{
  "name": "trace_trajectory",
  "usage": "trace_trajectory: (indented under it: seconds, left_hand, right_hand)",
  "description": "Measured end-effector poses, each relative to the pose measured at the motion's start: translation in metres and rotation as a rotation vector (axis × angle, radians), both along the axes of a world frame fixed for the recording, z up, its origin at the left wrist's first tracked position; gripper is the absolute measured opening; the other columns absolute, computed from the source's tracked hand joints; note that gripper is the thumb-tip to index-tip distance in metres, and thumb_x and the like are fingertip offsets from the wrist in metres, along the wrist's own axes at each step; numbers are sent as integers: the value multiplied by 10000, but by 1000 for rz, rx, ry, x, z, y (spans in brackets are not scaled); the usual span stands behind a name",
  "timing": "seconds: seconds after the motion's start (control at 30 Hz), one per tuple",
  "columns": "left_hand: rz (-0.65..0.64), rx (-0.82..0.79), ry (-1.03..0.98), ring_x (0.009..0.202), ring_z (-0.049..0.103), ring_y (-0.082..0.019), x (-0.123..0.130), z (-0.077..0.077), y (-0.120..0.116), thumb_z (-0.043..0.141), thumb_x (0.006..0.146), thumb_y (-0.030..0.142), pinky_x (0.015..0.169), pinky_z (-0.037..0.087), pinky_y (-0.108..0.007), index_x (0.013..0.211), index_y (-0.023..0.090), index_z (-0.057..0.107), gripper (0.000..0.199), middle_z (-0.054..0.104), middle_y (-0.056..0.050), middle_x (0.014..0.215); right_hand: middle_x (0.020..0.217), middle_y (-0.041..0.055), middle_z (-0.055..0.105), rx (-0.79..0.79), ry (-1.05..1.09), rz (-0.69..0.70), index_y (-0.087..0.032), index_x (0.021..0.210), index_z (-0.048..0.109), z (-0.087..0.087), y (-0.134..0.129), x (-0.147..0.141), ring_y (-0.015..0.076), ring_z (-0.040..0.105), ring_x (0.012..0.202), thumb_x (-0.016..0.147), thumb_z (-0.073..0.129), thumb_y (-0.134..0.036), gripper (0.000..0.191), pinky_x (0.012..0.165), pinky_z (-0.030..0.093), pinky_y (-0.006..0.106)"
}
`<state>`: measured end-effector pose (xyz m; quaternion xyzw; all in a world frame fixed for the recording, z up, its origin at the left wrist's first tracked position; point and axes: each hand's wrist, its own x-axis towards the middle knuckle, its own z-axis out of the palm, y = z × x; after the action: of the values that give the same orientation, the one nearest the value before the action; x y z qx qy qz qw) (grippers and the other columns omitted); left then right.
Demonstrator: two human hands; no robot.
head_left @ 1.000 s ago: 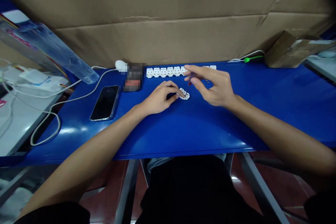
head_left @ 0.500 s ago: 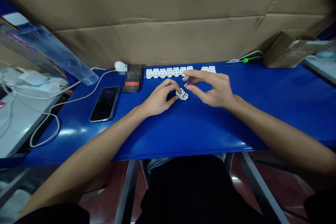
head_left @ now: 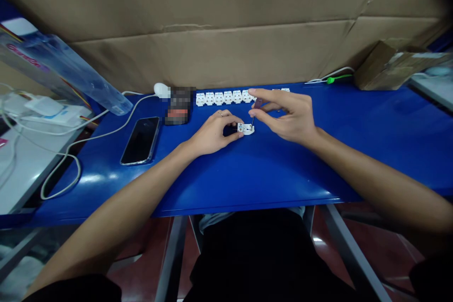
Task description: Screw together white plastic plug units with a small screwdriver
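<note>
A small white plastic part with holes and metal contacts, like a socket piece, lies on the blue table. My left hand pinches its left end between thumb and fingers. Above its right end, my right hand grips the dark purple handle of a small screwdriver. The thin shaft slants down, and its tip meets the right part of the piece. Behind my hands stands a row of several similar white parts, its right end partly covered by my right hand.
Left of my hands lie a phone and a dark blurred object, with a white cable looping beside them. A clear plastic package leans at the far left. A cardboard box stands at the back right.
The white piece has been turned so that its long side lies more level. The screwdriver stands more upright now, its tip farther right on the piece. My left fingers have shifted to its left end.
</note>
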<state>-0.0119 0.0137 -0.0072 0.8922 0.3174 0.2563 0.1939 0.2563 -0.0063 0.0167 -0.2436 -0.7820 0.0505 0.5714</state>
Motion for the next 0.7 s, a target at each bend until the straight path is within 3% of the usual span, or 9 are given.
trace_trajectory:
  seconds: [0.1,0.2,0.27,0.37,0.53,0.6,0.7]
  left_hand:
    - [2,-6,9,1116,750,-296,0,1,0,821,1093,357,1064,575,-490,1371,267,840,292,815,-83,1194]
    - [-1,-18,11,1172,754,-310,0,-1,1,807,1098,366,1104,572,-509,1364,247,839,294,833,-100,1259]
    - [-8,-20,6,1181,756,-313,0,-1,2,805,1096,371,1116,569,-518,1363,249,840,295,839,-98,1267]
    - [-5,-13,13,1162,757,-312,0,-2,3,812,1092,380,1099,571,-517,1373,264,839,305,837,-89,1245]
    - [7,-6,35,1160,759,-312,1,-1,1,802,1105,377,1085,565,-509,1395,275,838,309,838,-91,1270]
    - [7,-5,35,1151,756,-309,1,0,1,800,1108,381,1080,566,-504,1393,278,839,306,836,-89,1258]
    - [2,-9,29,1140,754,-306,1,0,1,805,1102,376,1078,571,-500,1386,261,838,308,831,-92,1233]
  right_hand:
    - [1151,-4,919,-23,-45,18,-360,1468,831,1,1,3,184,896,858,1092,821,-309,380,867,789,361]
    - [1444,62,861,-214,-93,146,-299,1552,743,2,-1,4,215,930,1113,1187,657,-343,377,991,782,342]
    - [1516,78,825,-307,-101,227,-284,1576,695,1,-2,4,220,921,1199,1221,583,-362,380,1058,768,333]
    - [1334,44,875,-336,-47,231,-282,1509,719,-2,-3,3,202,938,1098,1186,672,-380,341,990,780,295]
    - [1047,-11,901,-246,17,25,-296,1383,813,-2,-3,2,214,935,864,1056,874,-411,352,772,782,294]
    - [1084,-10,914,-200,-14,12,-324,1424,818,0,-3,3,207,925,856,1072,852,-395,361,810,793,327]
    - [1297,18,909,-207,-86,115,-344,1546,767,2,-2,5,218,933,1034,1142,737,-347,405,957,799,364]
